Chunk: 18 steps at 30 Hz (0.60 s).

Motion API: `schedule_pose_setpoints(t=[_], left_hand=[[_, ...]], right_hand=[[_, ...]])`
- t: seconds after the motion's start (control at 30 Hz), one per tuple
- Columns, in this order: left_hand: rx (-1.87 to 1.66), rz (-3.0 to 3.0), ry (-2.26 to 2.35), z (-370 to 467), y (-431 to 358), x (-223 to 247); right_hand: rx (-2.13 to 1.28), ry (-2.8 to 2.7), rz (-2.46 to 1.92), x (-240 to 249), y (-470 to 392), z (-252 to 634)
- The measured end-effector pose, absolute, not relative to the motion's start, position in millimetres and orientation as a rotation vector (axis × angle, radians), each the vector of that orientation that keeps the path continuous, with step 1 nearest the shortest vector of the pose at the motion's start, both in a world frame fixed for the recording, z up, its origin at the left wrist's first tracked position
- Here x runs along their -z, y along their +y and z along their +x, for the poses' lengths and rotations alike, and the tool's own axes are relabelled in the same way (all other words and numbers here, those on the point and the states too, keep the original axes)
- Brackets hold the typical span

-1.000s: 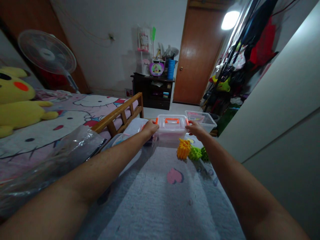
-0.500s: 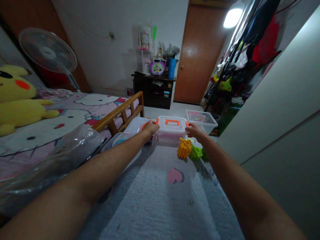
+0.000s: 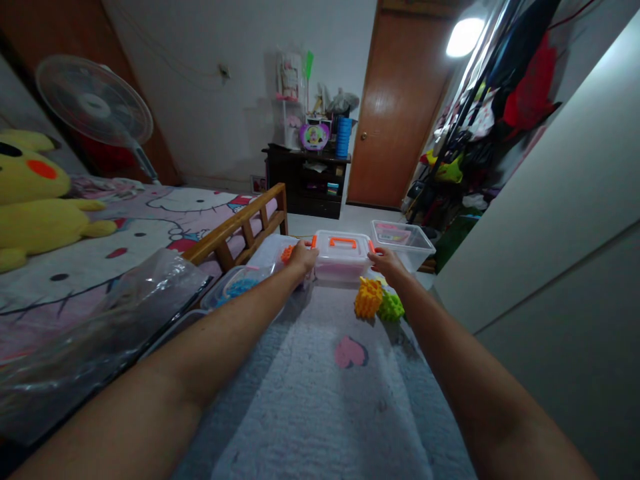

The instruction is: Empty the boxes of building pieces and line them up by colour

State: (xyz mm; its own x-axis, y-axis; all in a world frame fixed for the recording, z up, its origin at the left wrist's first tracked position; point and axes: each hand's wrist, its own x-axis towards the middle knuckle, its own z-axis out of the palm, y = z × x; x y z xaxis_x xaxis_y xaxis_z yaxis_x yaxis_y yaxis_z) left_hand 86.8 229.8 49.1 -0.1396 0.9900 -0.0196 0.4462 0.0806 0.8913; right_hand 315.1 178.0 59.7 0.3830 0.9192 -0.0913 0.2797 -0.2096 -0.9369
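Observation:
A clear plastic storage box (image 3: 342, 268) with a lid, an orange carry handle and orange side latches stands at the far end of the cloth-covered surface. My left hand (image 3: 302, 257) is closed on its left side, by the latch. On the opposite side, my right hand (image 3: 389, 263) grips the box near the right latch. Just in front of the right hand sit a knobbly orange block (image 3: 369, 297) and a bright green block (image 3: 391, 305). Some orange pieces (image 3: 287, 253) show behind the left hand, partly hidden by it.
An open clear bin (image 3: 403, 241) stands to the box's right. At left are a container with blue pieces (image 3: 241, 287), a wooden bed rail (image 3: 240, 227) and a plastic bag (image 3: 130, 320). A white cabinet (image 3: 560, 200) flanks the right side.
Both hands and the box have shifted very slightly left. My right forearm now covers the darker green piece that showed beside the bright green block.

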Motion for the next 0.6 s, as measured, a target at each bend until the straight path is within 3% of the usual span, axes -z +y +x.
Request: schedule_pose_setpoints(t=[0.3,0.43,0.6], left_hand=[[-1.026,1.636,1.807,88.9,214.9,-68.1],[-1.037,2.021,1.7,106.5,203.1,-88.0],[-0.662,2.716,1.376,157.4,194.7,-104.0]], right_hand=[[-0.681,-1.121,-1.782,-57.9,165.8,348.3],[-0.506,-1.142,-1.874,-63.6,162.0,370.7],[-0.267,-1.236,-1.995,-66.0,160.1,384.5]])
